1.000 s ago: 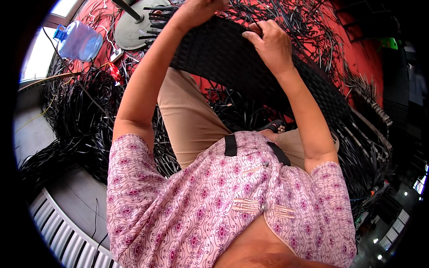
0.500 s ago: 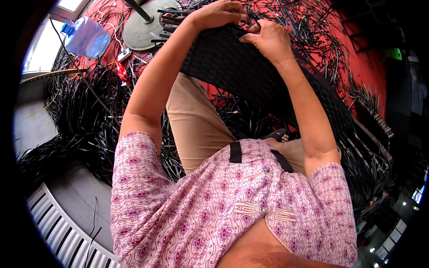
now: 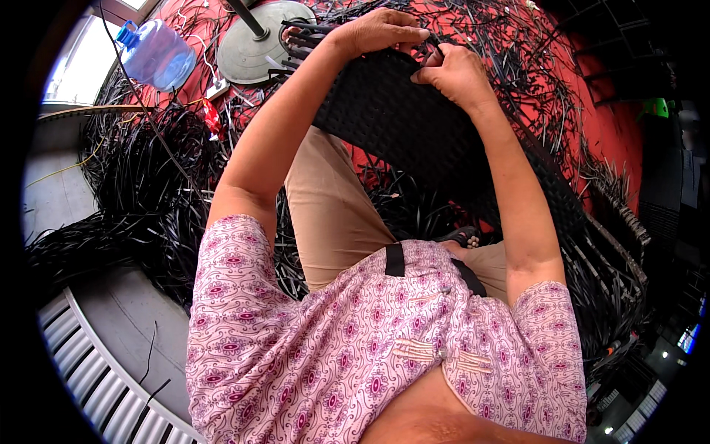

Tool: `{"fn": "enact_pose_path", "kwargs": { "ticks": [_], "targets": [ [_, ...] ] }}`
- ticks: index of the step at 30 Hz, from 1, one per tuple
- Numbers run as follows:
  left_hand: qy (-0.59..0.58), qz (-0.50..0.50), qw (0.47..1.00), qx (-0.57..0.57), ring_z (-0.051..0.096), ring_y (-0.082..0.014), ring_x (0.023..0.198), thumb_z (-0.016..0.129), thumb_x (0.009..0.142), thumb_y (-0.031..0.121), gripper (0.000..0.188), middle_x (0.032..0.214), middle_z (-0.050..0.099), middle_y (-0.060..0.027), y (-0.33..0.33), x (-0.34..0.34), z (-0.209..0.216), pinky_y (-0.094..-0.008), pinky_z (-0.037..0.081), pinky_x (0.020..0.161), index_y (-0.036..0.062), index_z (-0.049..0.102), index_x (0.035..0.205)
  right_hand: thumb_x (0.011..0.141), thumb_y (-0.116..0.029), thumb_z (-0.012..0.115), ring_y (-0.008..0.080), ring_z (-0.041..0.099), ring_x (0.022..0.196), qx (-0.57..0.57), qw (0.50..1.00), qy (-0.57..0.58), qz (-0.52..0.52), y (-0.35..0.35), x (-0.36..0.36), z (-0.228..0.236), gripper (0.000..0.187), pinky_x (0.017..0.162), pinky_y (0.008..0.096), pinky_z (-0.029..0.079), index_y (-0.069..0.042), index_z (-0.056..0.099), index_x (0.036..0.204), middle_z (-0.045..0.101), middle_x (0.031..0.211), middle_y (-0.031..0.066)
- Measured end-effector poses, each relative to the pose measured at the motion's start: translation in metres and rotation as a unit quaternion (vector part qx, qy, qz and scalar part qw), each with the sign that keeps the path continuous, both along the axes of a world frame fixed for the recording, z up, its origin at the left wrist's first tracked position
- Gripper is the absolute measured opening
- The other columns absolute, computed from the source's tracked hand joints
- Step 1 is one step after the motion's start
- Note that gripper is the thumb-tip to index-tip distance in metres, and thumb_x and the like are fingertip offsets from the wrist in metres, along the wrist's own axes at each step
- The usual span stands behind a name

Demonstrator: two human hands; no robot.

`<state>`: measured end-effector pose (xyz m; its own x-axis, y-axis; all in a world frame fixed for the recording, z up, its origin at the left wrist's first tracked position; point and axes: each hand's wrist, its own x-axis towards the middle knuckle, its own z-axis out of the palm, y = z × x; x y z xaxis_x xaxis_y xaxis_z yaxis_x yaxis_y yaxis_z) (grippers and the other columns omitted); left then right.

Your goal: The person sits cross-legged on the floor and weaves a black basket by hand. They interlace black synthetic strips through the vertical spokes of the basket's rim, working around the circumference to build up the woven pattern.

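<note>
A woven black panel (image 3: pixel 414 111) of flat plastic strips lies tilted over my legs, its far edge up between my hands. My left hand (image 3: pixel 377 33) is closed at that edge, thumb stretched toward the right and fingers curled below it. Just to the right, my right hand (image 3: pixel 462 78) pinches a dark strip (image 3: pixel 436 50) at the edge between thumb and fingers. The strip bends up in the gap between the two hands. Several loose strip ends (image 3: pixel 299 37) stick out past the panel's far left corner, and my left forearm hides part of that side.
Black strips (image 3: pixel 148 155) lie heaped at the left and scattered over the red floor (image 3: pixel 606 140). Far left are a blue water jug (image 3: pixel 159 55), a round grey base with a pole (image 3: pixel 255 55) and a power strip (image 3: pixel 218 89). A white slatted piece (image 3: pixel 103 377) stands near left.
The view has shifted slightly. My left hand's thumb now reaches out toward the right hand, and a strip stands up between them. The right hand stays pinched at the edge.
</note>
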<state>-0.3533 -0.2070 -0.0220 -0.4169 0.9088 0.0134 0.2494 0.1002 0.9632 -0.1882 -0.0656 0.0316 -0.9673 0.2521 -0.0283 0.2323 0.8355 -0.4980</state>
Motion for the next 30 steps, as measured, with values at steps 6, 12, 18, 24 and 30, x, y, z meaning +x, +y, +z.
{"fn": "enact_pose_path", "kwargs": {
  "ticks": [6,12,18,24,30],
  "targets": [
    [0.026,0.045,0.998,0.018,0.061,-0.0073,0.073,0.066,0.098,0.046,0.043,0.076,0.066,0.0003,-0.002,0.011,0.005,-0.0241,0.050,0.071,0.0045,0.071,0.089,0.069,-0.031,0.082,0.0332,0.071,0.094,0.033,0.999,-0.008,-0.012,-0.010,0.001,-0.001,0.036,0.086,0.0431,0.054,-0.005,0.072,0.091,0.074,0.094,0.0152],
    [0.001,0.028,1.000,0.005,0.063,-0.0081,0.074,0.064,0.100,0.042,0.039,0.076,0.067,-0.0006,-0.001,0.003,-0.001,-0.0240,0.051,0.071,0.0044,0.074,0.097,0.072,-0.031,0.081,0.0342,0.071,0.099,0.023,1.000,0.003,-0.003,-0.011,0.002,-0.005,0.038,0.088,0.0446,0.054,-0.005,0.072,0.098,0.074,0.100,0.0174],
    [0.036,-0.022,0.999,0.015,0.066,-0.0102,0.083,0.060,0.101,0.022,0.027,0.090,0.070,-0.0030,-0.015,-0.025,0.001,-0.0253,0.054,0.079,0.0027,0.068,0.118,0.073,-0.033,0.083,0.0333,0.070,0.092,0.036,0.989,0.143,0.022,-0.018,-0.004,-0.025,0.039,0.082,0.0434,0.054,-0.004,0.072,0.095,0.072,0.096,0.0153],
    [0.101,-0.062,0.993,0.028,0.065,-0.0104,0.088,0.060,0.098,0.013,0.024,0.099,0.070,-0.0012,-0.012,-0.023,-0.005,-0.0264,0.053,0.084,0.0012,0.066,0.118,0.070,-0.035,0.086,0.0326,0.071,0.090,0.050,0.986,0.159,0.011,-0.023,-0.004,-0.023,0.043,0.080,0.0424,0.055,-0.003,0.073,0.095,0.072,0.094,0.0145],
    [0.226,-0.009,0.974,0.004,0.068,-0.0148,0.088,0.063,0.094,0.015,0.023,0.096,0.073,-0.0069,0.006,-0.016,-0.005,-0.0305,0.054,0.081,0.0024,0.069,0.112,0.066,-0.038,0.088,0.0319,0.072,0.094,0.068,0.991,0.118,0.001,-0.025,-0.016,-0.018,0.051,0.082,0.0417,0.055,-0.001,0.072,0.098,0.075,0.095,0.0156]
  ]
}}
